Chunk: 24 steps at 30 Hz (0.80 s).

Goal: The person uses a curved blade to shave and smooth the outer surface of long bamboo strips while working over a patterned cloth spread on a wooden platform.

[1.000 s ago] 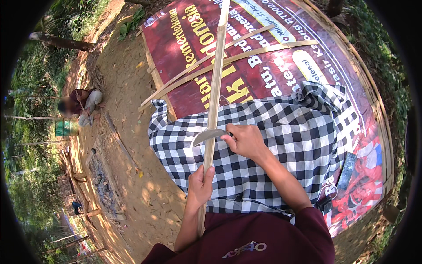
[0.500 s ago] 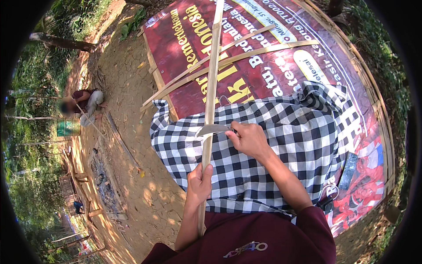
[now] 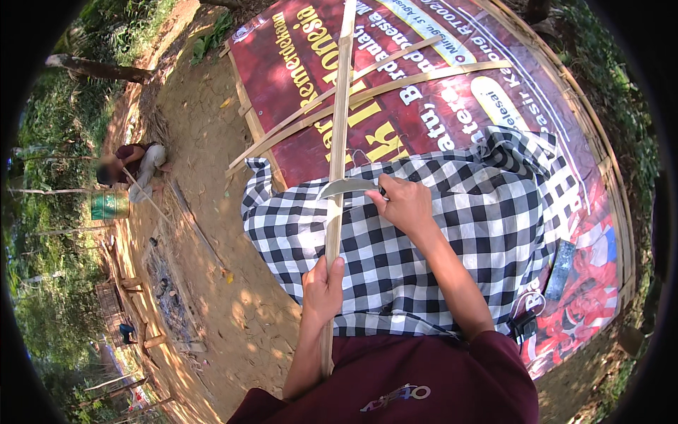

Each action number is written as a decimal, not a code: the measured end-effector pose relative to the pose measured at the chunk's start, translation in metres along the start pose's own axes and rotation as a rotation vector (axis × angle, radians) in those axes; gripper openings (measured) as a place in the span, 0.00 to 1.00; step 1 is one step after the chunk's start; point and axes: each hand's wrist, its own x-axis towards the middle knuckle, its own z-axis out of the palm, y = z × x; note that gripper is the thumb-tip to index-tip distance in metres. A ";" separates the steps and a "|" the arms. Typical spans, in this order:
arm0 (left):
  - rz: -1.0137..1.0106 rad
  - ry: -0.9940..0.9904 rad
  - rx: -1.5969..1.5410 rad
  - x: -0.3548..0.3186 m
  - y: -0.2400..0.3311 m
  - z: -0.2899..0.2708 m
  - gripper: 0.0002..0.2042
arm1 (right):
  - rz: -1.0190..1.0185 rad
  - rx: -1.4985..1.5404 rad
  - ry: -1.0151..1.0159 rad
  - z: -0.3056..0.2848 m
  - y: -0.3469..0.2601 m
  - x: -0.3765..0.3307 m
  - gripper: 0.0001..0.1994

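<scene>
A long pale bamboo strip (image 3: 340,106) runs from my body up past the top of the view. My left hand (image 3: 323,288) is closed around its lower part, thumb along the near face. Higher up, the curved blade of a knife (image 3: 347,186) lies across the strip, its tip reaching just past the left edge. My right hand (image 3: 404,205) grips the knife's handle, which is mostly hidden in the fingers. Beneath both hands, a black-and-white checkered cloth (image 3: 452,261) is spread over my lap and the surface in front.
A dark red printed banner (image 3: 296,152) covers a bamboo platform, with two thin bamboo strips (image 3: 438,73) lying over it. A dark flat bar (image 3: 560,272) rests at the right. Leftward, a person (image 3: 145,162) squats on bare earth near a green container (image 3: 109,205).
My right hand and the knife have moved a little way up the strip, away from my body. My left hand keeps its grip, shifted slightly upward.
</scene>
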 end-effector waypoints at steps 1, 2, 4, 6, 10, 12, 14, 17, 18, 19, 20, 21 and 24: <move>-0.005 -0.003 -0.018 0.001 0.000 0.001 0.17 | 0.019 -0.031 0.027 0.001 0.002 0.000 0.21; -0.053 -0.016 -0.034 0.002 0.001 0.000 0.17 | 0.012 -0.024 0.009 0.001 0.003 0.000 0.21; -0.028 -0.026 -0.083 0.004 0.002 0.001 0.18 | -0.003 -0.012 0.040 0.002 0.007 -0.001 0.21; -0.146 -0.077 -0.196 0.003 0.003 0.002 0.18 | 0.011 0.003 -0.028 0.002 0.009 -0.004 0.20; -0.099 -0.093 -0.239 -0.001 0.004 0.002 0.17 | 0.007 0.147 -0.069 0.001 0.008 -0.009 0.20; -0.157 -0.101 -0.245 -0.003 0.003 0.002 0.17 | -0.031 0.202 -0.075 -0.001 0.004 -0.011 0.19; -0.112 -0.093 -0.261 -0.004 0.002 0.002 0.17 | -0.069 0.215 -0.040 -0.004 -0.001 -0.011 0.19; -0.101 -0.097 -0.271 -0.003 0.000 0.004 0.16 | -0.225 0.321 -0.213 -0.007 -0.005 -0.009 0.18; -0.108 -0.110 -0.279 -0.002 0.000 0.004 0.16 | -0.245 0.277 -0.189 -0.008 -0.004 -0.007 0.18; -0.035 -0.080 -0.221 -0.002 -0.001 0.004 0.16 | -0.148 0.215 -0.083 -0.008 -0.004 -0.005 0.19; 0.013 -0.054 -0.167 -0.001 -0.001 0.004 0.16 | -0.088 0.181 -0.049 -0.009 -0.002 -0.003 0.19; 0.063 -0.027 -0.114 -0.001 -0.001 0.005 0.16 | 0.024 0.118 0.046 -0.010 0.000 -0.002 0.20; -0.099 -0.052 -0.232 0.001 0.000 0.004 0.16 | -0.128 0.182 -0.097 -0.009 0.003 -0.001 0.20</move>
